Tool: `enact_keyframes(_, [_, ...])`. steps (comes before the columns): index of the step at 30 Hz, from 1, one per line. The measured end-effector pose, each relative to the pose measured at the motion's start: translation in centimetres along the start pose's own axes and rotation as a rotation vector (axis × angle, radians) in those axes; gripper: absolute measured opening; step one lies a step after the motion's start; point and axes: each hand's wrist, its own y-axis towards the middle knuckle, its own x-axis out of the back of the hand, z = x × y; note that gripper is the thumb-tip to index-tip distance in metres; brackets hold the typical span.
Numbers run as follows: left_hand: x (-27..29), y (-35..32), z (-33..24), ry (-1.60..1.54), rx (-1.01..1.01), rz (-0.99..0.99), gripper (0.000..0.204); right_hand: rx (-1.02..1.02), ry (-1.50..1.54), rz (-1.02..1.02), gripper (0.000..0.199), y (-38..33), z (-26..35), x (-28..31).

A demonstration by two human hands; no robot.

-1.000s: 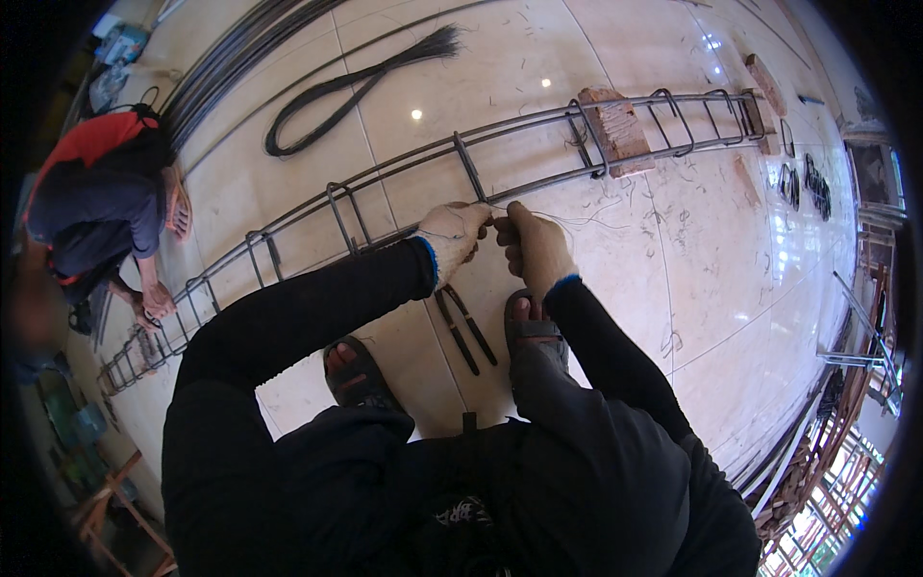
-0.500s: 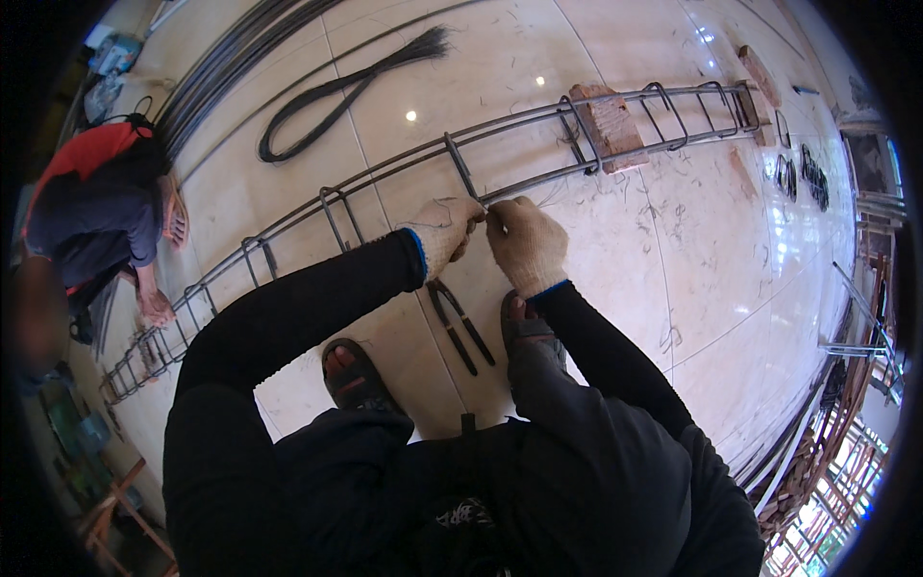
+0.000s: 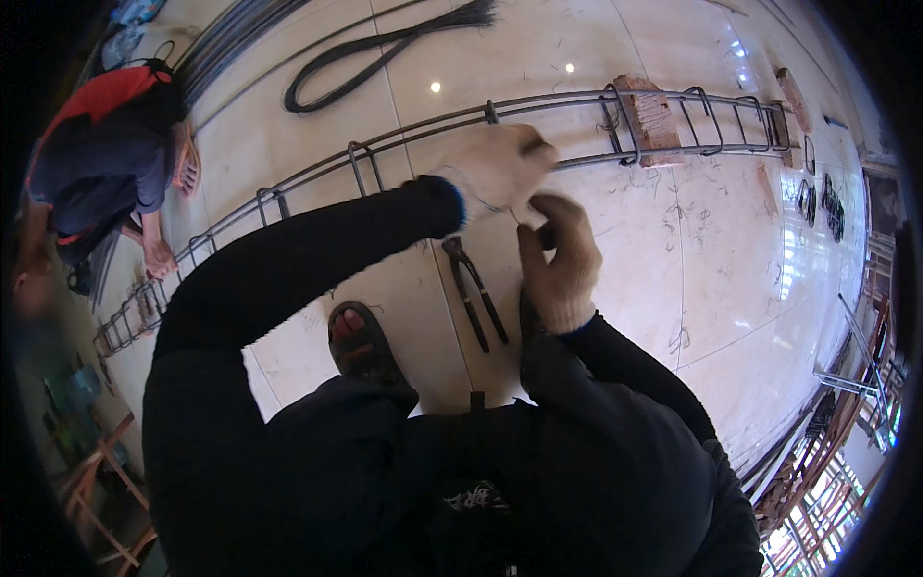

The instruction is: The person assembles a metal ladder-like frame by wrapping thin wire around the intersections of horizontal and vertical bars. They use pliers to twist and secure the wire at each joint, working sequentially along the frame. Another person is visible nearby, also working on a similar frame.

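Construction site: rebar cage [image 3: 404,144], tie-wire bundle [image 3: 385,48].

Both arms reach forward in black sleeves. The gloved left hand [image 3: 500,163] is curled closed, knuckles up. Just below it, the gloved right hand [image 3: 560,252] pinches its fingers [image 3: 538,216] together.

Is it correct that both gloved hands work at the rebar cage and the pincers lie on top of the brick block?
Not quite. The head view shows both hands, left hand and right hand, gloved and at the rebar cage, but the pincers lie on the tiled floor beside the person's foot, not on the brick block, which sits inside the cage farther right.
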Motion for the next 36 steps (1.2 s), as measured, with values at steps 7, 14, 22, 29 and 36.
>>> enact_keyframes(7, [2.1,-3.6,6.4,-0.521,0.325,-0.269,0.037,-0.218,-0.695,0.939,0.032,-3.4,-0.1,-3.0])
enact_keyframes(14, [-1.6,-8.5,8.9,-0.479,0.447,-0.124,0.044,-0.296,-0.5,0.909,0.032,-5.3,-2.0,-6.0])
enact_keyframes(22, [-8.6,-12.0,16.3,-0.383,0.353,-0.15,0.047,-0.958,0.946,0.926,0.052,-4.2,-4.2,-1.1])
enact_keyframes(29, [-6.0,-11.2,10.6,-0.308,0.278,0.284,0.044,-0.712,0.43,0.946,0.06,-2.3,-3.4,1.8])
enact_keyframes(36, [-6.2,-12.4,6.2,-0.297,0.449,0.3,0.043,-0.928,0.917,0.848,0.05,-2.7,-0.8,2.3])
